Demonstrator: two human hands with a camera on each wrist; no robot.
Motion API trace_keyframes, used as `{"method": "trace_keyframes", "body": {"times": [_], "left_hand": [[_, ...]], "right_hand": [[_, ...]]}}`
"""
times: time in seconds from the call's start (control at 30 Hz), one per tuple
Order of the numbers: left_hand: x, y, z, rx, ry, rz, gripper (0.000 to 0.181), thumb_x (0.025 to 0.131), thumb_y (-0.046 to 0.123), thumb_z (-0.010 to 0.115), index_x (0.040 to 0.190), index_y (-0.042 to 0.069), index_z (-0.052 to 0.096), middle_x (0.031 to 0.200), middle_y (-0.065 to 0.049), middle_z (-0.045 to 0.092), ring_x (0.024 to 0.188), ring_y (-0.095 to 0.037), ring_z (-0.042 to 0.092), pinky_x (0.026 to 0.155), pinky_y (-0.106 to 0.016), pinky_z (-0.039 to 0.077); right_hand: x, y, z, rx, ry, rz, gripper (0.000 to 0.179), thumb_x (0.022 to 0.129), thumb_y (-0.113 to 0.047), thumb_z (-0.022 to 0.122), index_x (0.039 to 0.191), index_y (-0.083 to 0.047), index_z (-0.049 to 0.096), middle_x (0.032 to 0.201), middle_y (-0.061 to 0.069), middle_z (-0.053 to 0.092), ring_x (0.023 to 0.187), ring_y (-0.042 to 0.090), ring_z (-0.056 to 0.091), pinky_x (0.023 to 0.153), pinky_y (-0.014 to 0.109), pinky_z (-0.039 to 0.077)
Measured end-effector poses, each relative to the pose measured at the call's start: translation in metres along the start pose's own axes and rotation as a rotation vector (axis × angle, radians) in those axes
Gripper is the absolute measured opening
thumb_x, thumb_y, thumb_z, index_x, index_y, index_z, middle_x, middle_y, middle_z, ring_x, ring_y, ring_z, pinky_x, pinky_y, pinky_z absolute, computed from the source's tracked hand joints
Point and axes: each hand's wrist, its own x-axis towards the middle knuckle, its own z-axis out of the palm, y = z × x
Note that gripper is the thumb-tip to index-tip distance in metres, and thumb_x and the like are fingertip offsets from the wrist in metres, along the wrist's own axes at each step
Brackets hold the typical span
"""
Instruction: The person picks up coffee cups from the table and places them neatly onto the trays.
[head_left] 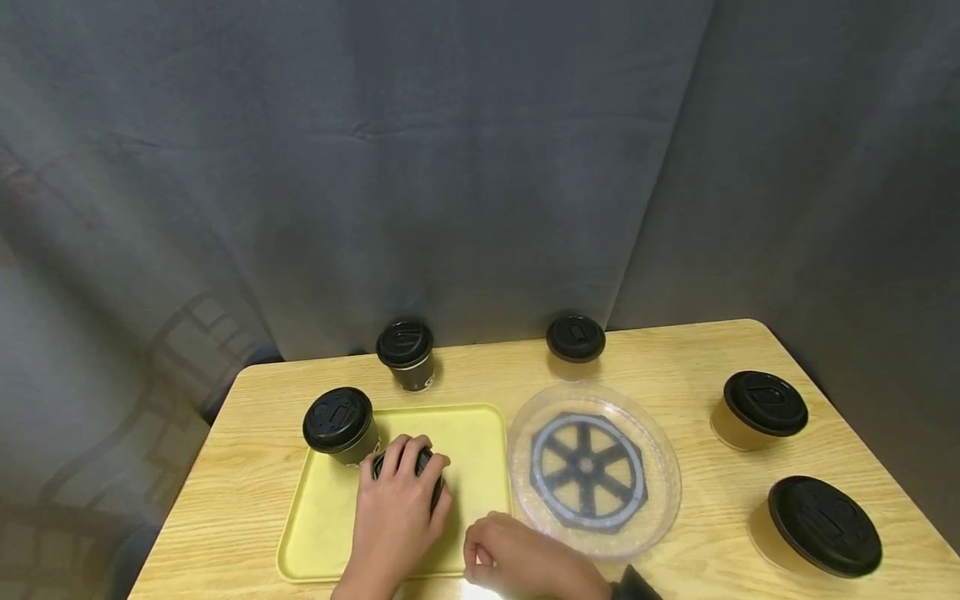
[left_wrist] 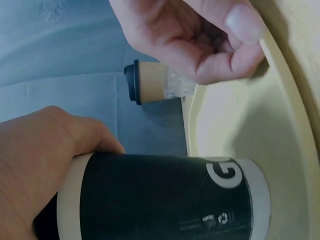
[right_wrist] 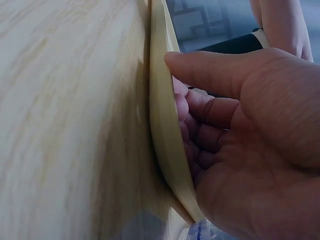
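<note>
My left hand (head_left: 401,504) comes down from above on a lidded black paper cup (left_wrist: 160,195) and grips it near the lid. That cup stands over the yellow tray (head_left: 472,442); its base looks close to the tray floor, but I cannot tell if it touches. My right hand (head_left: 525,554) is at the tray's front right corner, fingers curled inside the rim and thumb against its edge, pinching it. Another lidded dark cup (head_left: 339,423) stands at the tray's back left corner. The gripped cup's lid is mostly hidden under my left hand in the head view.
Right of the tray lies a round clear plastic dish (head_left: 667,492) with a dark spoked pattern. A dark lidded cup (head_left: 406,354) and a brown one (head_left: 575,346) stand at the back. Two more brown lidded cups, one farther (head_left: 757,408) and one nearer (head_left: 821,529), stand right.
</note>
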Motion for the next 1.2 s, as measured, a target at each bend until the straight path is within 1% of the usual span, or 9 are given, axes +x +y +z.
{"method": "trace_keyframes", "body": {"times": [0.2, 0.37, 0.57, 0.7, 0.83, 0.93, 1.03, 1.1, 1.2], "left_hand": [[-0.001, 0.000, 0.001, -0.004, 0.019, -0.007, 0.014, 0.077, 0.030, 0.068, 0.090, 0.026, 0.066, 0.105, -0.001, 0.064, 0.105, -0.026, 0.058, 0.082, -0.050, 0.045], [0.000, 0.000, 0.001, -0.004, 0.020, -0.007, 0.014, 0.077, 0.030, 0.068, 0.090, 0.026, 0.066, 0.106, -0.001, 0.064, 0.106, -0.026, 0.057, 0.081, -0.050, 0.046], [0.000, 0.001, 0.001, -0.010, 0.016, -0.011, 0.013, 0.077, 0.030, 0.068, 0.090, 0.026, 0.066, 0.106, -0.001, 0.064, 0.106, -0.026, 0.058, 0.082, -0.050, 0.046], [-0.001, 0.000, -0.001, -0.011, -0.006, -0.012, 0.016, 0.079, 0.033, 0.070, 0.093, 0.026, 0.067, 0.108, -0.001, 0.064, 0.108, -0.025, 0.058, 0.084, -0.051, 0.046], [-0.001, 0.000, -0.004, -0.022, -0.041, -0.009, 0.027, 0.082, 0.045, 0.071, 0.100, 0.025, 0.068, 0.115, -0.003, 0.065, 0.116, -0.027, 0.057, 0.090, -0.055, 0.045], [-0.002, -0.001, -0.005, -0.047, -0.038, -0.007, 0.038, 0.082, 0.053, 0.069, 0.106, 0.024, 0.069, 0.122, -0.006, 0.065, 0.126, -0.028, 0.054, 0.100, -0.060, 0.040], [-0.002, -0.001, -0.005, -0.069, -0.012, 0.000, 0.047, 0.080, 0.058, 0.066, 0.111, 0.023, 0.070, 0.130, -0.008, 0.064, 0.133, -0.030, 0.050, 0.107, -0.065, 0.030], [-0.002, -0.002, -0.006, -0.080, 0.004, 0.009, 0.052, 0.079, 0.060, 0.065, 0.114, 0.023, 0.070, 0.134, -0.009, 0.062, 0.137, -0.031, 0.047, 0.109, -0.067, 0.024], [-0.001, -0.003, -0.009, -0.091, 0.014, 0.025, 0.057, 0.078, 0.063, 0.065, 0.120, 0.024, 0.068, 0.140, -0.007, 0.057, 0.140, -0.032, 0.042, 0.110, -0.069, 0.021]], "right_hand": [[0.000, -0.001, 0.000, -0.004, -0.001, -0.002, 0.011, 0.092, -0.024, 0.060, 0.085, -0.021, 0.068, 0.077, -0.022, 0.053, 0.076, -0.007, 0.045, 0.071, 0.011, 0.041], [0.000, -0.001, -0.001, -0.009, 0.002, -0.002, 0.011, 0.092, -0.024, 0.060, 0.085, -0.021, 0.067, 0.076, -0.022, 0.052, 0.075, -0.008, 0.045, 0.070, 0.010, 0.040], [0.000, -0.002, -0.002, 0.026, -0.024, 0.051, 0.012, 0.092, -0.027, 0.059, 0.085, -0.023, 0.067, 0.077, -0.022, 0.053, 0.075, -0.007, 0.045, 0.069, 0.011, 0.041], [0.000, -0.004, -0.002, 0.043, -0.036, 0.059, 0.012, 0.093, -0.028, 0.058, 0.086, -0.023, 0.067, 0.078, -0.022, 0.053, 0.075, -0.007, 0.045, 0.068, 0.011, 0.041], [0.000, -0.004, -0.002, 0.037, -0.035, 0.064, 0.013, 0.093, -0.028, 0.058, 0.085, -0.023, 0.067, 0.077, -0.022, 0.052, 0.074, -0.008, 0.044, 0.067, 0.011, 0.040], [0.000, -0.003, -0.001, 0.033, -0.029, 0.059, 0.013, 0.093, -0.028, 0.058, 0.084, -0.023, 0.067, 0.076, -0.022, 0.052, 0.074, -0.008, 0.044, 0.067, 0.010, 0.040], [0.000, -0.002, 0.000, 0.031, -0.024, 0.052, 0.013, 0.093, -0.028, 0.058, 0.084, -0.023, 0.067, 0.076, -0.023, 0.052, 0.074, -0.008, 0.044, 0.067, 0.010, 0.040], [0.000, -0.002, 0.001, 0.023, -0.021, 0.045, 0.013, 0.093, -0.028, 0.058, 0.084, -0.023, 0.067, 0.076, -0.023, 0.052, 0.074, -0.008, 0.044, 0.067, 0.010, 0.040], [0.000, -0.001, 0.001, 0.010, -0.018, 0.039, 0.014, 0.093, -0.029, 0.058, 0.084, -0.024, 0.067, 0.075, -0.023, 0.052, 0.074, -0.009, 0.044, 0.067, 0.009, 0.039]]}}
